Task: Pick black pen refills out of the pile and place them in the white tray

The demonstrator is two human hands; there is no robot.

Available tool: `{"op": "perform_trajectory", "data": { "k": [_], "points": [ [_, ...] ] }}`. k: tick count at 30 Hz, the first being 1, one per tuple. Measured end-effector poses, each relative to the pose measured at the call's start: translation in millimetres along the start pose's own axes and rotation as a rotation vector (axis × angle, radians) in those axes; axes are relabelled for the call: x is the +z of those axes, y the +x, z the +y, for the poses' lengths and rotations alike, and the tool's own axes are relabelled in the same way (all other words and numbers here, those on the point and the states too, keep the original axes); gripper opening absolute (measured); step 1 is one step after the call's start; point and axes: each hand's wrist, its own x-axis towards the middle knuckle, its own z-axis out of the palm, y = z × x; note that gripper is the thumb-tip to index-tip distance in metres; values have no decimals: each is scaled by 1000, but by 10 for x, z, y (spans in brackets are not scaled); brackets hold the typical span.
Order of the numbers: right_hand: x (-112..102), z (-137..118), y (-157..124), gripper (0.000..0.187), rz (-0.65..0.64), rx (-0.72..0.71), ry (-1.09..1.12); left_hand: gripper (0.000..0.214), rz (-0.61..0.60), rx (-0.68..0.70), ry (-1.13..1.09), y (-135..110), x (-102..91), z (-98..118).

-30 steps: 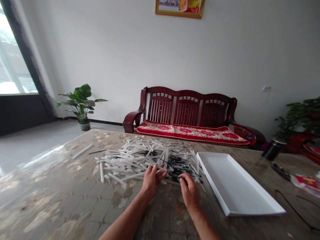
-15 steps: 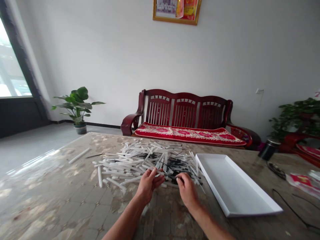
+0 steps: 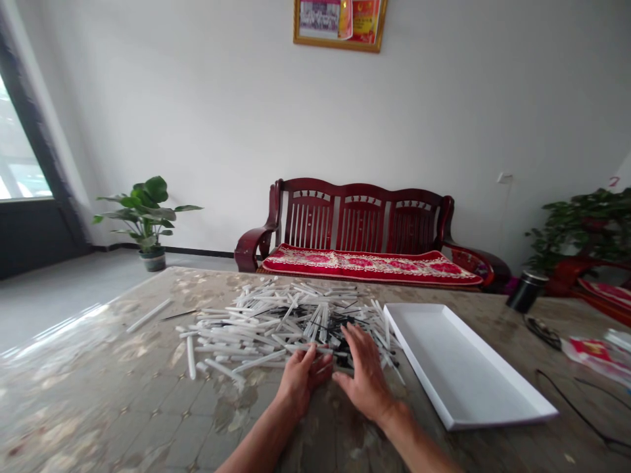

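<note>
In the head view, the print in the gold frame (image 3: 340, 25) and on the red packet (image 3: 594, 349) by the surface's (image 3: 113, 420) right edge is too small to read. The left hand (image 3: 304, 373) curls, thumb and fingers pinching a white tube (image 3: 323, 349). The right hand (image 3: 363, 368), fingers spread and thumb apart, reaches over black pieces (image 3: 340, 323) in the pile (image 3: 241, 332), which lies mid-surface towards the far edge, left of the tray (image 3: 473, 364).
</note>
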Motion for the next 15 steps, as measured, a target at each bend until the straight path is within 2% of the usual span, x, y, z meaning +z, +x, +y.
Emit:
{"op": "perform_trajectory", "data": {
  "k": [3, 6, 10, 15],
  "points": [
    [-10, 244, -5, 93, -115, 20, -216, 9, 44, 36, -25, 28, 6, 11],
    [58, 401, 72, 92, -232, 43, -320, 11, 81, 36, -21, 71, 46, -14],
    [153, 470, 234, 87, -353, 30, -348, 13, 118, 49, -11, 158, 115, -61],
    [181, 533, 372, 82, -398, 15, -325, 14, 120, 87, 10, 277, 188, -78]
  ]
}}
